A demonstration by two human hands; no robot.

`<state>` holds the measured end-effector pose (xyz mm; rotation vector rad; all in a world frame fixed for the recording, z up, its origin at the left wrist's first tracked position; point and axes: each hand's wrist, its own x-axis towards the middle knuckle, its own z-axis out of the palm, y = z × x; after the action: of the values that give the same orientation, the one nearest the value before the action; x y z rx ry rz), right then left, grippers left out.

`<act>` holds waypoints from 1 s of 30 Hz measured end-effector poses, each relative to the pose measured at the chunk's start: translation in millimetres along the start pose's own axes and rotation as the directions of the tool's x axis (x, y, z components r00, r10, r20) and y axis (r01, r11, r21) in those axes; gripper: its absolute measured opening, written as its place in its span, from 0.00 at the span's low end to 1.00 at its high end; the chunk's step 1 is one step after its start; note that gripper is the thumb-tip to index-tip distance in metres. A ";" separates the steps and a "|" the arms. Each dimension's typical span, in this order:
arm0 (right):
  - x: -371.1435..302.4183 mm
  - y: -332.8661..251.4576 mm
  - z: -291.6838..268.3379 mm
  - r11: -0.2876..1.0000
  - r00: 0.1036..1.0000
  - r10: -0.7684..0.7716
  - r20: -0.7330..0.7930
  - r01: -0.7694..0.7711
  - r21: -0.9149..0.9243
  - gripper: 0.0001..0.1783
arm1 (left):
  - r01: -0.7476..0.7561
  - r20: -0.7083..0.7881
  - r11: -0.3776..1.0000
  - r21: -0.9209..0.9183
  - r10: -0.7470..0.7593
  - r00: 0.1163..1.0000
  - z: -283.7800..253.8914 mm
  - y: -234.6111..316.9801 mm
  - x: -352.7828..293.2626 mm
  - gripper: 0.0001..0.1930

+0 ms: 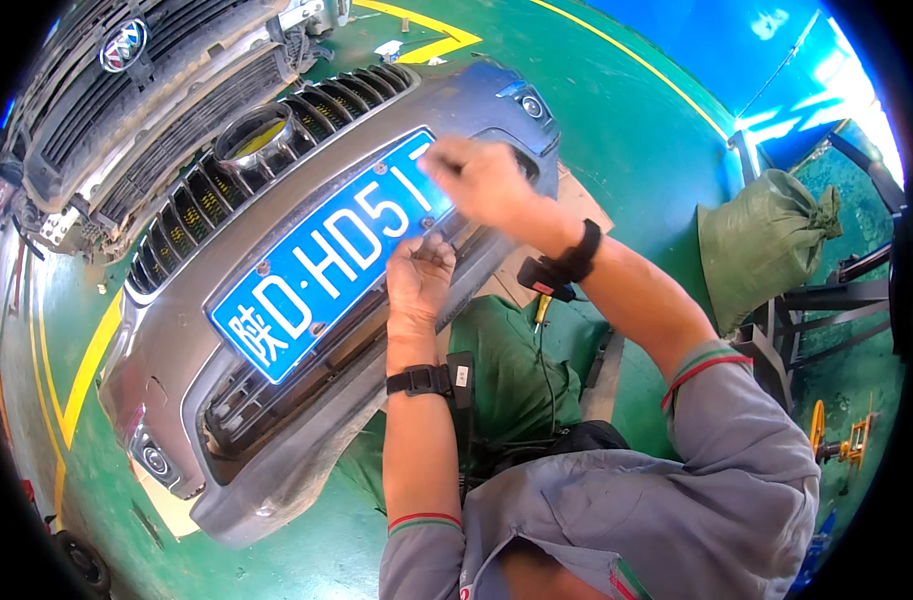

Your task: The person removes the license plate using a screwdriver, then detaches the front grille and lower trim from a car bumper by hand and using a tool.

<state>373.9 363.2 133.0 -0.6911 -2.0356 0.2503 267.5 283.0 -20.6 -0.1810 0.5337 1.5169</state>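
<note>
A blue licence plate point(349, 247) with white characters lies slantwise on a grey-brown car bumper point(192, 330). Screw heads show along its edges, one of them a screw point(427, 224) at the lower right edge. Just below that screw, my left hand point(420, 272) is closed with curled fingers; anything between them is hidden. My right hand point(485, 182) is over the plate's right end and covers part of it. Its fingers are smeared by motion, so their grip cannot be made out.
Beyond the bumper's chrome grille point(192, 215) stands a car's stripped front end point(137, 110). A tied green sack point(762, 245) rests at the right beside a dark metal frame point(837, 300). Cardboard point(584, 205) shows under the bumper. Yellow lines point(95, 360) mark the green floor.
</note>
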 end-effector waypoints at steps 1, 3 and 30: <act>8.2 -11.0 -11.1 1.000 1.000 0.006 0.007 -0.006 -0.006 0.12 | -0.007 -0.024 0.999 -0.037 0.007 1.000 -0.7 -0.8 1.3 0.09; 19.9 -24.4 -25.9 0.886 0.913 0.359 -0.193 -0.269 0.379 0.12 | 0.003 -0.022 1.000 -0.021 -0.004 1.000 -1.5 -0.5 2.1 0.09; 2.2 -19.9 5.6 0.864 0.876 0.394 -0.278 -0.250 0.438 0.13 | -0.001 -0.008 1.000 -0.017 0.000 1.000 -1.1 -0.8 3.4 0.15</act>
<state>360.9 348.6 140.2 -0.7626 -1.4487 0.6628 267.9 285.5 -23.2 -0.2001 0.5269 1.5222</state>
